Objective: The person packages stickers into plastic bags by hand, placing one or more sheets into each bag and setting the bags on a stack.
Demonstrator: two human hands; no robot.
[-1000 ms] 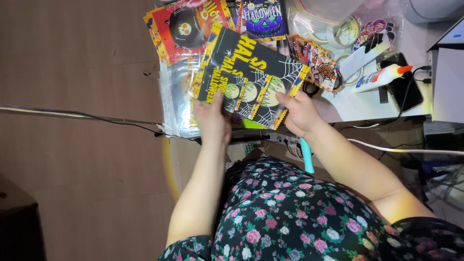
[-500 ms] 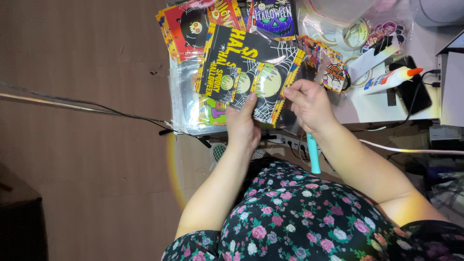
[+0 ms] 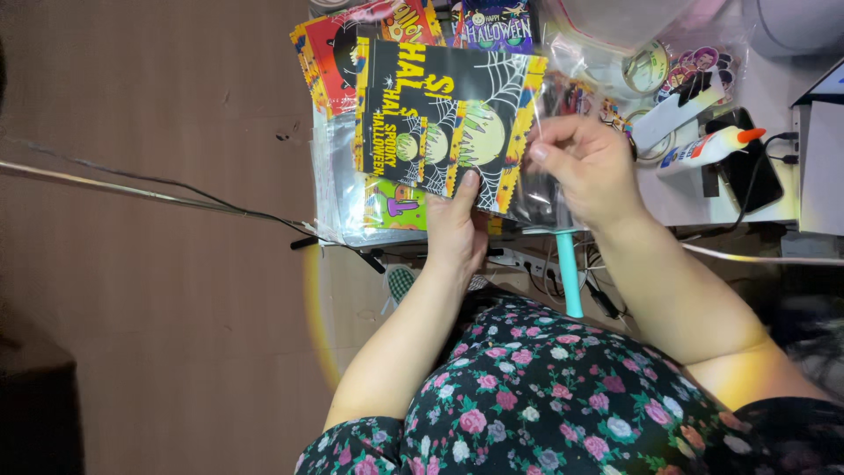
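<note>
My left hand grips the lower edge of a fanned stack of black cards printed with yellow lettering, cobwebs and green moons. My right hand pinches a clear plastic sleeve at the right edge of that stack, with a teal handle sticking down out of the same fist. The cards are held up above the desk, tilted toward me.
Red, orange and purple holiday cards and clear bags lie on the white desk. A glue bottle, tape rolls, a black phone and cables sit at the right. Brown floor lies left.
The card stack has squared up and shifted right. My left hand slid right under it. My right hand rose and now pinches the clear sleeve at the stack's right edge.
</note>
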